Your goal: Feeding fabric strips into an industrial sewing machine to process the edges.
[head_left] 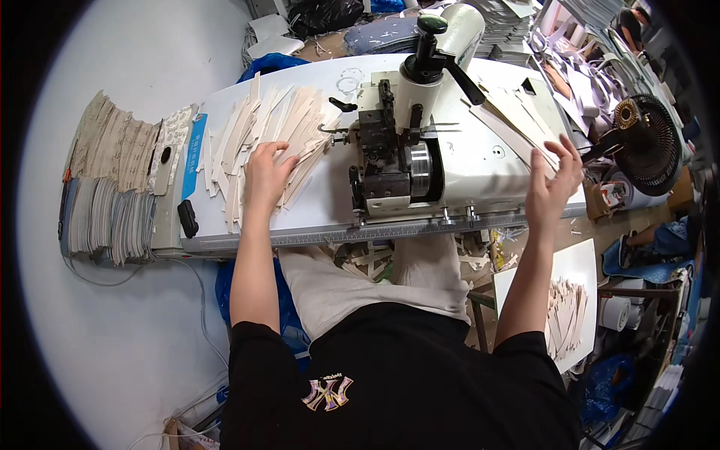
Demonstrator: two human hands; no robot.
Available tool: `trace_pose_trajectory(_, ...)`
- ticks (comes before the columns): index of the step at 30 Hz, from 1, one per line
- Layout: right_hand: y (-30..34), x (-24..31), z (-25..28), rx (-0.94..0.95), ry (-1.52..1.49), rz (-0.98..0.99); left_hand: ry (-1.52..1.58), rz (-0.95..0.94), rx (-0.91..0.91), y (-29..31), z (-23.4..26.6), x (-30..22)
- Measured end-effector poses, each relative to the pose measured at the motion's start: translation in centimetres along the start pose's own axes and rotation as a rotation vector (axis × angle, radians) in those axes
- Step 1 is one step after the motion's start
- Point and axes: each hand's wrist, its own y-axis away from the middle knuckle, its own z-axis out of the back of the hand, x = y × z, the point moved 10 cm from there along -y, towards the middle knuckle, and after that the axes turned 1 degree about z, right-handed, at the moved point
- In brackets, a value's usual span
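Strips (304,120) around left hand (265,171)

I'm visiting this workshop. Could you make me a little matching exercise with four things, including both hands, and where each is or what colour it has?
Things
1. left hand
2. fan
3. top knob
4. right hand

Places and colours
A. dark green
B. near the loose strips right of the machine
C. at the big pile of pale strips left of the machine
D. black, to the right of the white table

Pairs: 1-C, 2-D, 3-A, 4-B
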Motion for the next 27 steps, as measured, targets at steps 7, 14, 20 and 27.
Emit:
trace_pose_trajectory(7, 3.2, 7.6, -6.9, 0.318, -0.277, 0.091, 0.385, -0.26, 0.258, 1.9, 1.7, -12.7)
trace_pose_trajectory(14, 4.2, 12.5, -10.2, 0.432, -0.248, 0.189, 0.215, -0.449, 0.298, 2.0, -0.5, -18.3)
trace_pose_trajectory(20, 2.7, 11.4, -10.1, 0.422, -0.217, 0.208, 0.279, -0.492, 0.215, 1.9, -1.2, -18.7)
trace_pose_trajectory(27, -1.3, 5.5, -3.3, 0.269, -0.18, 0.152, 0.334, -0.419, 0.197, 2.2, -1.6, -18.0)
